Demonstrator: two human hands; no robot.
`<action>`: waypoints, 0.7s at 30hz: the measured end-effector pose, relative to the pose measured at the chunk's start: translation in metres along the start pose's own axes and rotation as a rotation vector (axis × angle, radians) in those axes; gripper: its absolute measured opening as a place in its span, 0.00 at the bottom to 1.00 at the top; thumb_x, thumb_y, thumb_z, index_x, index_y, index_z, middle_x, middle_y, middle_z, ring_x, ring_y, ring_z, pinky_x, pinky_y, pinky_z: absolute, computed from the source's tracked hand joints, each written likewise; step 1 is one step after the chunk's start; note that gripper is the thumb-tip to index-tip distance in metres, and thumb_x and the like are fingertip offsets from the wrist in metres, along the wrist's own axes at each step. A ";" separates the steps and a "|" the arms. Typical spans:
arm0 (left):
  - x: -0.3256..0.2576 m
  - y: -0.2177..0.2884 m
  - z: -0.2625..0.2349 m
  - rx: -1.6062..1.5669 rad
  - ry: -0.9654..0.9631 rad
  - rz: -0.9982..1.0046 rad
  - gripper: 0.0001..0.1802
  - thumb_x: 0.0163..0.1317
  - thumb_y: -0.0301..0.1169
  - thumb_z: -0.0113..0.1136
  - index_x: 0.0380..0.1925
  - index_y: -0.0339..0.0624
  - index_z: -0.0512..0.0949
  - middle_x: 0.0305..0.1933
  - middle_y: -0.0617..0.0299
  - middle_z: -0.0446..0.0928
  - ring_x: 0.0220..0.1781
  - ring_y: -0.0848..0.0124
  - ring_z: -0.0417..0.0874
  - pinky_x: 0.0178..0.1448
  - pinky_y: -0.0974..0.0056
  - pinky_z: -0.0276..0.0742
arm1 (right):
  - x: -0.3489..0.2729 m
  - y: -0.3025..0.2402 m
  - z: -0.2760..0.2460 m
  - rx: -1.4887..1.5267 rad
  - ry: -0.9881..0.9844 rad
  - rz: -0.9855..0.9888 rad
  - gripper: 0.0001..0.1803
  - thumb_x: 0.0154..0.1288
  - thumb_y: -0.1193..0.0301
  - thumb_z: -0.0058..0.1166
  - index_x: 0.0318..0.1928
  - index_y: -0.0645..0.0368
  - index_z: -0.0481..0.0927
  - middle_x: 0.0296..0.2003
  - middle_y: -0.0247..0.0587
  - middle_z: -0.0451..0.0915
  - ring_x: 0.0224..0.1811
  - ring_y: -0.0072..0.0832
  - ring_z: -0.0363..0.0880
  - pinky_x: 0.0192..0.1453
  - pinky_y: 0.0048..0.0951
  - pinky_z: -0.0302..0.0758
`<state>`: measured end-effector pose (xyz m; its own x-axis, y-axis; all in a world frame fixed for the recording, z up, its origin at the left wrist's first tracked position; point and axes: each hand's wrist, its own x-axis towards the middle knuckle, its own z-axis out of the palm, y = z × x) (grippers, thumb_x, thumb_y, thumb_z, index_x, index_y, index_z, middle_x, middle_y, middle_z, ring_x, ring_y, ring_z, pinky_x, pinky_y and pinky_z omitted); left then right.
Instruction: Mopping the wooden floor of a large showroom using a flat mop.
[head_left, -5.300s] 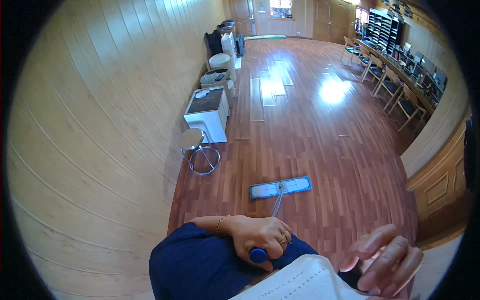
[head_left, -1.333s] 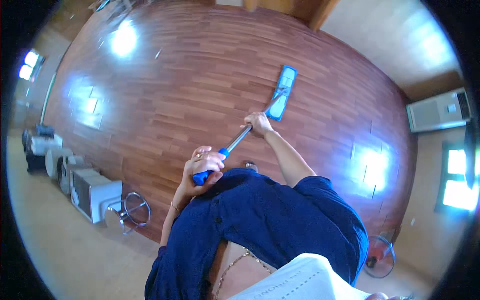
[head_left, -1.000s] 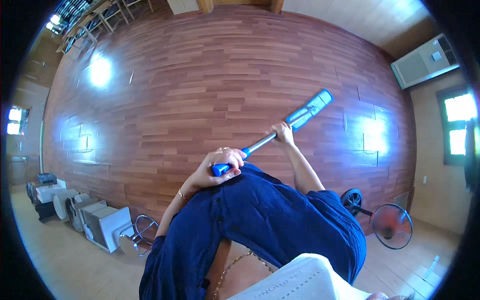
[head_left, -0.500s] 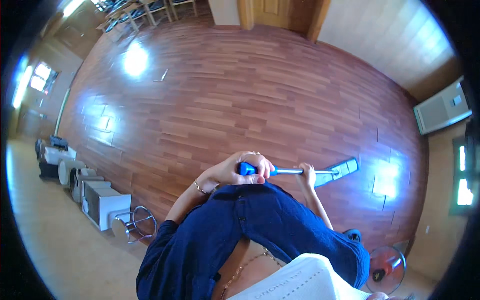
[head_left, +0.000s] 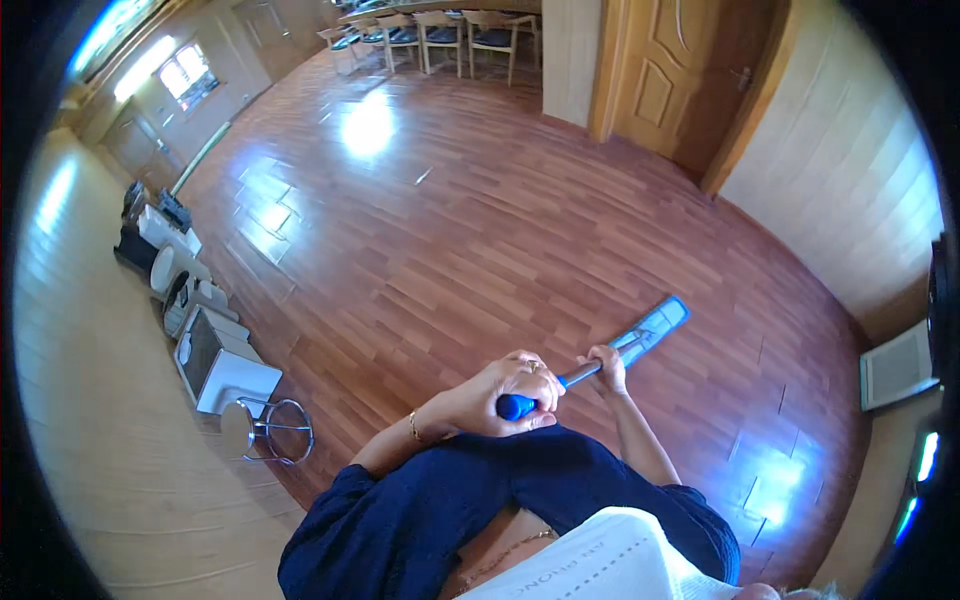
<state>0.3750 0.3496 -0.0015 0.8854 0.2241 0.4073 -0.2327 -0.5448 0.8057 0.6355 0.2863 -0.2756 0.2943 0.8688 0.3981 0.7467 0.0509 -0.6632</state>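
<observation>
I hold a flat mop point(head_left: 657, 326) with a metal pole, a blue grip and a long, pale blue-grey head. My left hand point(head_left: 513, 388), with a ring and a gold bracelet at the wrist, is wrapped round the blue grip at the pole's upper end. Farther down the pole, my right hand point(head_left: 606, 373) is closed round the metal shaft. Ahead and to the right of both hands, the mop head lies on the wood-plank floor point(head_left: 480, 260).
A stool point(head_left: 283, 432) with chrome rings stands at the left. Beyond it, a white box-like unit point(head_left: 235, 370) and other items line the wall. Chairs point(head_left: 437, 40) stand far off, beside a wooden door point(head_left: 665, 85). A white panel-like unit point(head_left: 893, 368) is at the right wall.
The view has turned and tilted, showing more of the far chairs and door. The mop head has swung forward, and the pole now slants away from me. Both hands keep their hold.
</observation>
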 end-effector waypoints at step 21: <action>-0.141 0.047 -0.121 0.581 0.164 0.051 0.17 0.47 0.42 0.74 0.18 0.48 0.74 0.24 0.61 0.75 0.35 0.63 0.79 0.49 0.59 0.72 | 0.112 -0.220 0.263 0.368 -0.687 -0.505 0.14 0.56 0.55 0.60 0.24 0.49 0.76 0.25 0.33 0.78 0.38 0.33 0.79 0.43 0.42 0.63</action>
<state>0.1909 0.3905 0.0308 0.7948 0.2827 0.5370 0.0259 -0.8999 0.4354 0.3475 0.5016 -0.2514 -0.5201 0.7961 0.3094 0.4195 0.5536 -0.7194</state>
